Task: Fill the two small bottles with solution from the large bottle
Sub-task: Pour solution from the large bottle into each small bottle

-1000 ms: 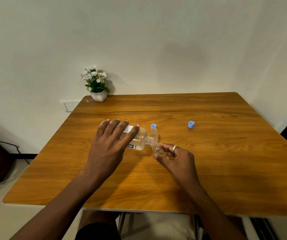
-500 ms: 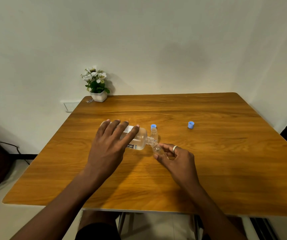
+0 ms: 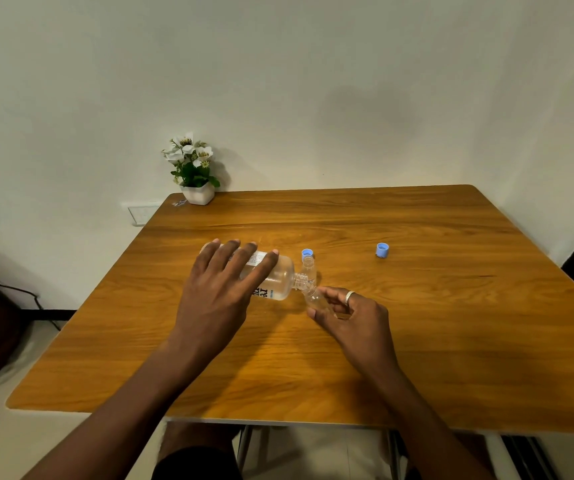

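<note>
My left hand (image 3: 221,292) grips the large clear bottle (image 3: 276,277), tipped on its side with its open neck pointing right. The neck meets the mouth of a small clear bottle (image 3: 316,299), which my right hand (image 3: 354,317) holds tilted between thumb and fingers. A second small clear bottle (image 3: 309,270) stands upright just behind the large bottle's neck. A blue cap (image 3: 307,253) lies right behind that second bottle. Another blue cap (image 3: 382,250) lies further to the right on the wooden table (image 3: 451,323).
A small white pot of white flowers (image 3: 193,171) stands at the table's far left corner against the wall. A wall socket (image 3: 141,213) sits below it. A dark object and cable lie on the floor at the left.
</note>
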